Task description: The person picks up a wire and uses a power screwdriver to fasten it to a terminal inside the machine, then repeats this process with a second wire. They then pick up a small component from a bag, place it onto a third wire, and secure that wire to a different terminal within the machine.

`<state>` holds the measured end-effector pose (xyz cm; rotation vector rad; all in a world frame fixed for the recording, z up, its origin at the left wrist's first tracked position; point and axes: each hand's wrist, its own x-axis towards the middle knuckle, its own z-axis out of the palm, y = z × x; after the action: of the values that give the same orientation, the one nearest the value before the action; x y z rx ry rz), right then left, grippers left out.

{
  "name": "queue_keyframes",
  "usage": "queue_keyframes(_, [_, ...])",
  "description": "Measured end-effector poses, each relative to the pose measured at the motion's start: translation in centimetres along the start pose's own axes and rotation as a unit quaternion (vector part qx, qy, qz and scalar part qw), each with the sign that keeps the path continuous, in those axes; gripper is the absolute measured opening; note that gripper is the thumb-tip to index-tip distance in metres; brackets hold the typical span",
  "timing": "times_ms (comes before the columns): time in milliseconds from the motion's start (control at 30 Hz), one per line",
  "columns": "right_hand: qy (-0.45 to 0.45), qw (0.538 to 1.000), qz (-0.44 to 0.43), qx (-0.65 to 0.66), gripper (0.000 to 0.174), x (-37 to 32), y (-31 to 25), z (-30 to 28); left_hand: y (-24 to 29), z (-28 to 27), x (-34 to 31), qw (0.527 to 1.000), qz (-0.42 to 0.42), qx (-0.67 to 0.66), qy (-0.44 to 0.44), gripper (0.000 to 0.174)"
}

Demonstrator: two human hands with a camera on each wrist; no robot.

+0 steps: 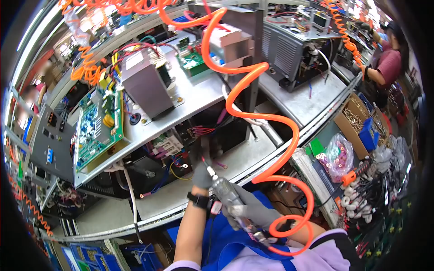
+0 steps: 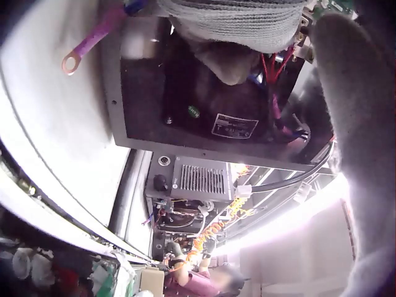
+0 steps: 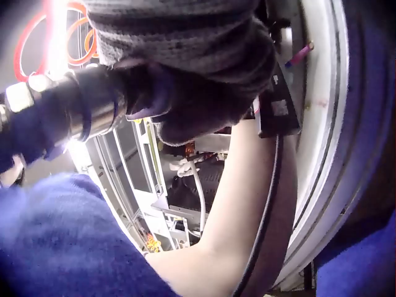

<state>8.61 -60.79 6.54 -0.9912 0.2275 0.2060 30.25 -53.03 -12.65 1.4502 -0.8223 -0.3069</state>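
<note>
My gloved right hand (image 1: pixel 257 210) grips an air screwdriver (image 1: pixel 224 192) with a grey body, tilted so its bit points up into the lower bay of a metal chassis. In the right wrist view, the tool's metal rear end (image 3: pixel 93 102) sticks out of the glove. My gloved left hand (image 1: pixel 202 174) reaches into the bay just beyond the bit. Its fingertips (image 2: pixel 232 65) are close to red wires (image 2: pixel 272 71) in the left wrist view; I cannot tell whether they hold anything. Near it lies a ring terminal (image 2: pixel 71 62) with a purple sleeve.
An orange coiled hose (image 1: pixel 289 131) hangs across the right side. Above the bay sit a green circuit board (image 1: pixel 99 131) and a grey metal box (image 1: pixel 144 83). Another chassis (image 1: pixel 289 54) stands farther along. Rightward are a carton of metal parts (image 1: pixel 355 117) and a person (image 1: pixel 391 63).
</note>
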Motion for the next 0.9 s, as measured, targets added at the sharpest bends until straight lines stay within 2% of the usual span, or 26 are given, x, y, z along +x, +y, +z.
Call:
queue_keyframes(67, [-0.010,1.000,0.017,-0.016,0.082,-2.7,-0.9,-1.5,13.5,0.3,-0.5,0.974,-0.059,0.217,0.023,0.032])
queue_keyframes(100, [-0.015,0.999,0.027,-0.025,0.084,-4.0,-1.3,-2.5,17.3,0.8,-0.7,0.975,-0.195,0.097,0.047,0.032])
queue_keyframes(167, [0.012,0.996,0.083,-0.040,0.086,-6.4,-1.5,-5.1,15.7,1.4,-5.3,0.968,-0.196,-0.102,0.120,0.032])
queue_keyframes(200, [0.075,0.987,0.125,-0.070,0.087,-7.1,-1.6,-6.2,15.3,1.3,-7.3,0.961,-0.227,-0.109,0.113,0.032])
queue_keyframes(233, [0.146,0.980,0.105,-0.079,0.082,-7.5,-1.5,-6.6,15.1,1.2,-9.0,0.953,-0.261,-0.115,0.107,0.032])
queue_keyframes(267, [0.156,0.980,0.030,-0.121,0.079,-6.9,-0.4,-8.3,14.6,1.4,-10.4,0.948,-0.283,-0.118,0.088,0.032])
queue_keyframes(300, [0.157,0.962,-0.057,-0.218,0.075,-4.8,1.3,-11.3,14.1,1.6,-11.4,0.943,-0.303,-0.120,0.070,0.032])
queue_keyframes(333, [0.172,0.923,-0.142,-0.314,0.072,-2.8,3.0,-14.2,13.7,2.1,-12.1,0.934,-0.327,-0.136,0.045,0.038])
queue_keyframes(400, [0.218,0.826,-0.182,-0.487,0.072,-0.5,1.3,-14.8,13.6,3.2,-12.2,0.924,-0.342,-0.164,-0.045,0.044])
queue_keyframes(433, [0.269,0.804,-0.125,-0.515,0.075,0.4,-0.6,-12.5,13.4,4.2,-11.7,0.914,-0.347,-0.181,-0.106,0.046])
queue_keyframes(467, [0.280,0.802,-0.040,-0.525,0.078,2.5,0.3,-13.8,13.6,5.2,-11.0,0.879,-0.403,-0.213,-0.142,0.061])
queue_keyframes(500, [0.307,0.793,-0.024,-0.525,0.082,3.7,0.8,-14.3,13.5,6.5,-9.6,0.817,-0.495,-0.250,-0.155,0.079])
queue_keyframes(533, [0.334,0.784,-0.008,-0.523,0.085,4.9,1.3,-14.8,12.3,6.9,-9.5,0.803,-0.449,-0.343,-0.190,0.087])
queue_keyframes(567, [0.370,0.765,-0.063,-0.523,0.089,5.0,1.0,-13.8,11.1,7.1,-9.5,0.776,-0.403,-0.435,-0.216,0.094])
queue_keyframes(600, [0.349,0.776,-0.003,-0.526,0.090,4.1,-0.8,-12.4,11.7,7.7,-8.9,0.775,-0.410,-0.447,-0.177,0.100])
queue_keyframes(633, [0.321,0.785,0.056,-0.526,0.092,3.0,-2.5,-11.2,10.7,7.6,-9.0,0.767,-0.402,-0.480,-0.140,0.093])
queue_keyframes(667, [0.310,0.780,0.042,-0.542,0.079,2.2,-2.6,-11.2,10.5,7.4,-9.0,0.756,-0.400,-0.506,-0.108,0.088])
queue_keyframes(700, [0.322,0.760,-0.003,-0.565,0.074,1.2,-2.4,-12.1,10.5,7.1,-9.1,0.745,-0.395,-0.532,-0.073,0.084])
queue_keyframes(733, [0.332,0.736,-0.047,-0.588,0.068,-0.1,-2.0,-13.6,10.6,6.9,-9.2,0.738,-0.399,-0.544,-0.021,0.068])
queue_keyframes(767, [0.340,0.708,-0.091,-0.612,0.063,-1.7,-1.8,-15.0,10.6,6.4,-9.0,0.719,-0.399,-0.569,-0.010,0.065])
queue_keyframes(800, [0.382,0.656,-0.162,-0.631,0.050,-3.7,-2.1,-16.3,11.0,6.0,-9.0,0.743,-0.388,-0.545,0.003,0.064])
queue_keyframes(833, [0.432,0.633,-0.157,-0.623,0.043,-6.3,-3.6,-16.8,11.4,5.6,-9.0,0.766,-0.376,-0.521,0.018,0.064])
queue_keyframes(867, [0.460,0.604,-0.181,-0.625,0.032,-8.2,-3.7,-20.7,11.5,5.0,-9.0,0.748,-0.399,-0.529,0.039,0.063])
queue_keyframes(900, [0.506,0.613,-0.147,-0.589,0.026,-10.9,-5.9,-20.9,11.5,4.7,-9.1,0.742,-0.402,-0.535,0.044,0.063])
